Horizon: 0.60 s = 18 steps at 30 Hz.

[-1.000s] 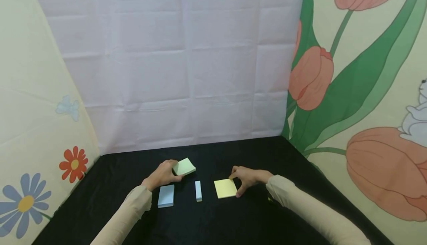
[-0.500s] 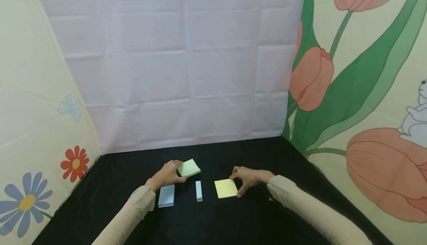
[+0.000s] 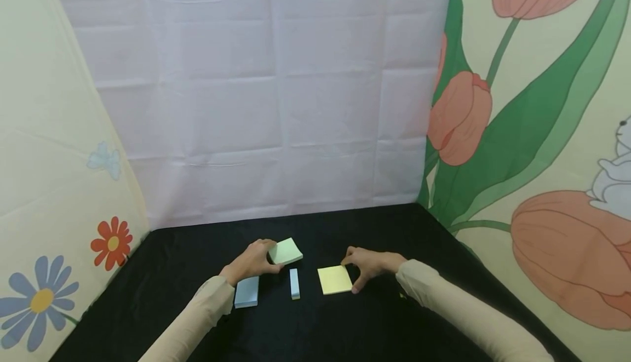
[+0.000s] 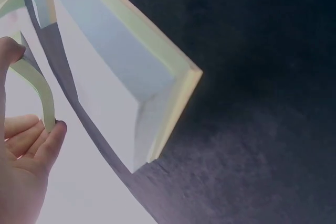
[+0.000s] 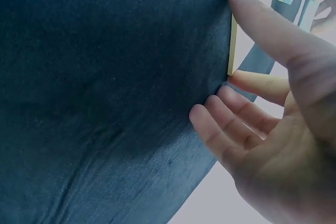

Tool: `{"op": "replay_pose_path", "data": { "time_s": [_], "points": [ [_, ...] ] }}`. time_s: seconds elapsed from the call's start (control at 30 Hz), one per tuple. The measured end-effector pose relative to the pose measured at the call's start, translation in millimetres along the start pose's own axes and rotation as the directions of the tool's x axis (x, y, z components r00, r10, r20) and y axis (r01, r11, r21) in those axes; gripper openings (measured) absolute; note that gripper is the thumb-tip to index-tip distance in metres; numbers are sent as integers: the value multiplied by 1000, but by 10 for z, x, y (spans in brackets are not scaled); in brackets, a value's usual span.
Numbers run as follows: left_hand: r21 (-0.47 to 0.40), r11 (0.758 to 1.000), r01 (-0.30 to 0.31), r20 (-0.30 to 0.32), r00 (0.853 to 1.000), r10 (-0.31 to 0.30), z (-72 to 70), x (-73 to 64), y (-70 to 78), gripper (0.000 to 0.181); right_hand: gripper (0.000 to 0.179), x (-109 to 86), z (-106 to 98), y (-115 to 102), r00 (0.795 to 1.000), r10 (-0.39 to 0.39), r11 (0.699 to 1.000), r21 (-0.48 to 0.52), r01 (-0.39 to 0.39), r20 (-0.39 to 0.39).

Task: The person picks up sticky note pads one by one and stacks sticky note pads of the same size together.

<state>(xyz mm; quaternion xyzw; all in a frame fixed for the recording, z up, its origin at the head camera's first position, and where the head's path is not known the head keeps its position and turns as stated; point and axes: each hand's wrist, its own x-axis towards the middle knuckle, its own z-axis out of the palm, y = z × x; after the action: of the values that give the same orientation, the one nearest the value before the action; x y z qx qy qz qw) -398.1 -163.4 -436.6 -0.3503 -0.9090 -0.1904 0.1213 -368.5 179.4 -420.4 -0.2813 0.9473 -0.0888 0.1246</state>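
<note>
My left hand grips a pale green sticky note pad by its left side, thumb in front and fingers behind. In the left wrist view this pad looks bent between thumb and fingers. My right hand holds the right edge of a thin yellow sticky note pad on the table. The right wrist view shows thumb and index finger at the two ends of the yellow pad's edge. Between the hands lies a narrow blue-topped pad.
A blue-topped block of sticky notes lies just in front of my left wrist; its side shows blue, green and yellow layers. A small yellow thing peeks out by my right sleeve. Black cloth covers the table, with a white sheet behind.
My left hand has moved right with the green pad, which now stands behind the narrow pad. The right hand and the yellow pad have stayed in place.
</note>
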Motion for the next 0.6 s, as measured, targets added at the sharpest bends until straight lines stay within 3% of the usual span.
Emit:
{"op": "replay_pose_path", "data": {
  "time_s": [0.47, 0.6],
  "points": [
    [2, 1000, -11, 43, 999, 11, 28, 43, 104, 60, 70, -22, 14, -12, 999, -34, 999, -28, 34, -20],
    [9, 999, -50, 40, 998, 50, 57, 68, 122, 58, 69, -20, 16, -2, 999, -31, 999, -29, 30, -28]
  ]
}}
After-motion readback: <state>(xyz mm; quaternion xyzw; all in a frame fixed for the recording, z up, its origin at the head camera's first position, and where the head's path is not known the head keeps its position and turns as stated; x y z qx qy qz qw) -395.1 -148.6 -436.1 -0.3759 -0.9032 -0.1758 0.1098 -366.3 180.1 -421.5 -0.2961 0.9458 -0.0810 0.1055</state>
